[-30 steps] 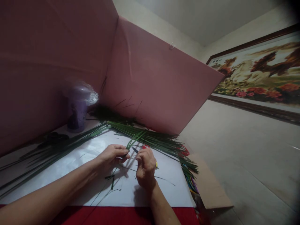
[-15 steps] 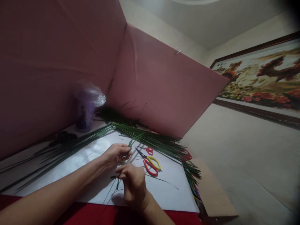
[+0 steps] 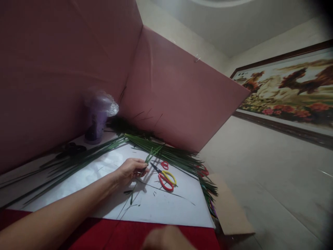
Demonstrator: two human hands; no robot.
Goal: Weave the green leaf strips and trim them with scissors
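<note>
The left hand (image 3: 131, 170) rests on a white paper sheet (image 3: 78, 180) and pinches a few thin green leaf strips (image 3: 150, 157) at its fingertips, just left of red-and-yellow-handled scissors (image 3: 160, 176) lying flat. The right hand (image 3: 166, 240) is a blur at the near edge, over the red cloth (image 3: 104, 232). Farther off, a bundle of long green leaves (image 3: 177, 157) lies before a pink folded board (image 3: 169, 90), with a purple plastic-wrapped cup (image 3: 97, 118) at far left.

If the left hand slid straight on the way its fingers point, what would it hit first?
Probably the scissors: the left hand, pinching a green leaf strip, points right across the white sheet, and the dark blade tips lie just past its fingertips. Depth is unclear.
</note>
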